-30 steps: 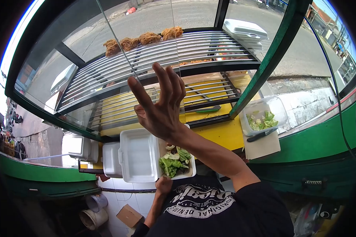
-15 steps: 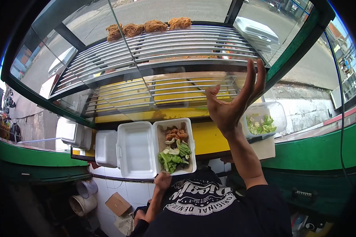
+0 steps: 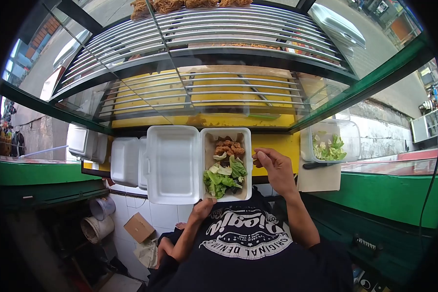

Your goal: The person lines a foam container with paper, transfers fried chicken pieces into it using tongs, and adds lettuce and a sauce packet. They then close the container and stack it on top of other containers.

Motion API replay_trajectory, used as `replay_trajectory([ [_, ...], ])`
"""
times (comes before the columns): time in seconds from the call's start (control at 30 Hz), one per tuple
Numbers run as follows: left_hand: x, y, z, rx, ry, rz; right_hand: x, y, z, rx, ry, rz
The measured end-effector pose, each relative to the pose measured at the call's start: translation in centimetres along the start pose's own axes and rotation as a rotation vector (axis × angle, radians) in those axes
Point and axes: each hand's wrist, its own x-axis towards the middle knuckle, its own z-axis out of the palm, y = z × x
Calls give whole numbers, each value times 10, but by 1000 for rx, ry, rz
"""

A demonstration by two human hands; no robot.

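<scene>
A white foam takeaway box [image 3: 173, 165] lies open in front of me, its lid folded to the left. In its paper-lined right half are fried chicken pieces [image 3: 229, 148] and green lettuce [image 3: 218, 181], with something dark partly hidden beneath the leaves. My left hand [image 3: 203, 209] grips the near edge of the box, thumb on the rim. Just off the box's right wall is my right hand [image 3: 276, 170], fingers bent and thumb pressed toward the index finger. Whether it touches the wall or pinches something small, I cannot make out.
A clear plastic tub [image 3: 331, 142] of cut lettuce stands right, near a dark-handled utensil [image 3: 321, 165]. Closed foam boxes [image 3: 125, 161] are on the left. Ahead is a glass case with a metal rack [image 3: 199, 36] and fried chicken [image 3: 168, 6] at its far edge.
My right hand has come down from in front of the glass to the box's right side, its spread fingers now drawn together. My left hand stays on the box edge. The camera view has shifted.
</scene>
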Motion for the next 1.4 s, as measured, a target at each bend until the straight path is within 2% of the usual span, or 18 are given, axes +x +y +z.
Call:
replay_trajectory([
  [0.07,4,23,9,-44,-16,-119,-4,26,7,60,3,58],
  [0.13,13,98,33,-302,-88,-612,-5,52,6,-159,151,32],
  [0.2,20,110,34,-214,-106,-633,-4,59,5,-139,191,39],
  [0.27,22,136,43,255,-65,-438,-1,72,-3,-142,185,26],
  [0.3,26,140,39,337,-100,-611,1,77,-7,-142,194,27],
  [0.33,25,139,33,341,-108,-613,2,82,-10,-170,211,6],
  [0.4,21,136,22,242,-112,-136,4,84,-16,-199,232,-15],
  [0.43,23,140,22,257,-111,-159,4,81,-19,-164,187,41],
  [0.5,35,159,37,369,-145,74,5,77,-23,-129,142,97],
  [0.53,45,166,41,621,-207,205,4,75,-22,29,139,142],
  [0.67,59,183,79,955,-273,268,0,73,-22,234,174,215],
  [0.83,61,174,96,1020,-195,284,-3,87,-26,212,192,211],
  [1.0,64,163,96,1052,-150,335,-2,97,-32,419,122,327],
  [1.1,66,154,98,859,-7,285,-2,92,-36,365,132,369],
  [1.17,68,151,99,640,22,121,-2,86,-35,293,143,341],
  [1.3,60,150,105,703,64,131,6,88,-35,189,136,227],
  [1.37,54,147,111,371,200,-86,15,83,-37,67,74,203],
  [1.4,51,145,113,364,220,-87,20,81,-38,-45,24,174],
])
